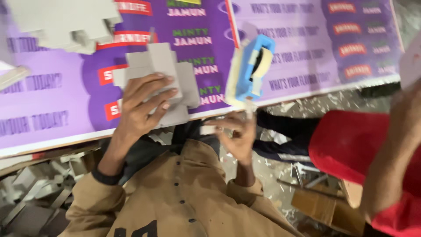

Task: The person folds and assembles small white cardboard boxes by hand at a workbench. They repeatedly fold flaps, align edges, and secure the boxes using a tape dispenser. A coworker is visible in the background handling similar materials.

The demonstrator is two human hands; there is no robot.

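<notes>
Two hands are working over a purple printed sheet (61,94) that is covering the top of the frame, going left to right:

Upper left: a stack of grey card pieces (66,19) is lying on the sheet, well apart from the hands

Left of centre: the left hand (140,105) is reaching up, fingers (164,94) curled and closed over the front of a grey stepped cardboard cutout (169,72), thumb hidden behind it. The cutout is sitting against the sheet, near its lower edge

Centre: the right hand (239,134) is hanging just below a blue tape dispenser (253,66). Fingers are partly open, and the tips are pinching a short pale strip (210,129), probably tape; motion blur, so cannot tell the grip exactly. The dispenser is standing tilted on the sheet, a roll of pale tape in it, and is not in either hand

Lower centre: a tan buttoned shirt (184,197) is filling the bottom of the frame

Right edge: another person's arm (390,158) in a red sleeve (351,145) is coming in, blurred, hand out of view

Bottom, both sides: paper scraps (307,105) are littering the floor
</notes>
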